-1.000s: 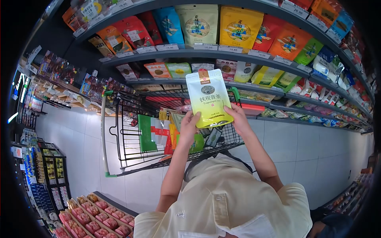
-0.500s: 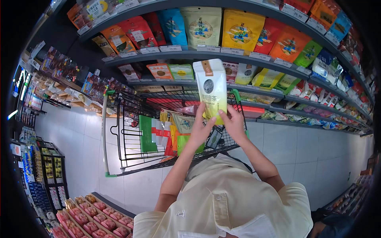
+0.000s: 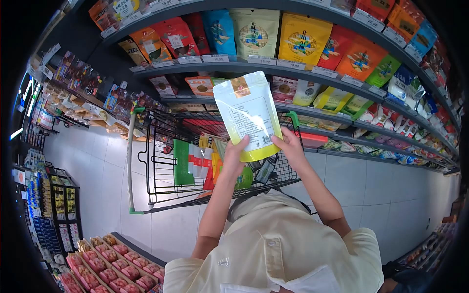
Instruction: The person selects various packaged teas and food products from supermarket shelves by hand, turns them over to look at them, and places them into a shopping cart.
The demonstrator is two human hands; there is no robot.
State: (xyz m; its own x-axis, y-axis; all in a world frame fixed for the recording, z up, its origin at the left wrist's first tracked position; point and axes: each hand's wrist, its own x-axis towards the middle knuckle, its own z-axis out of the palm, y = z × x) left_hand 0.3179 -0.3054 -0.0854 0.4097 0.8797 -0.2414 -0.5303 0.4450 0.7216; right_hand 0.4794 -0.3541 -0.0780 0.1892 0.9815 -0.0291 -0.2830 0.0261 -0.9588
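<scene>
Both my hands hold a white and yellow-green tea pouch (image 3: pixel 248 115) by its lower edges, its printed back with a barcode facing me. My left hand (image 3: pixel 235 157) grips the lower left side, thumb on the front. My right hand (image 3: pixel 290 148) pinches the lower right corner near the barcode. Below and behind the pouch stands a black wire shopping cart (image 3: pixel 161 195) with green corners. Inside it lie a green package (image 3: pixel 183 163), a red and white package (image 3: pixel 198 161) and other colourful pouches, partly hidden by my left hand and the pouch.
Ahead, curved shelves (image 3: pixel 234 62) carry rows of colourful pouches, including a yellow pouch (image 3: pixel 304 41) and a blue pouch (image 3: pixel 219 33). At the lower left is a display of pink packages (image 3: pixel 117 263). Pale floor tiles (image 3: pixel 351 180) extend to the right of the cart.
The pouch has been turned from its front with the dark oval window to its printed back. It now faces me more broadly, and my left hand has shifted slightly left and down.
</scene>
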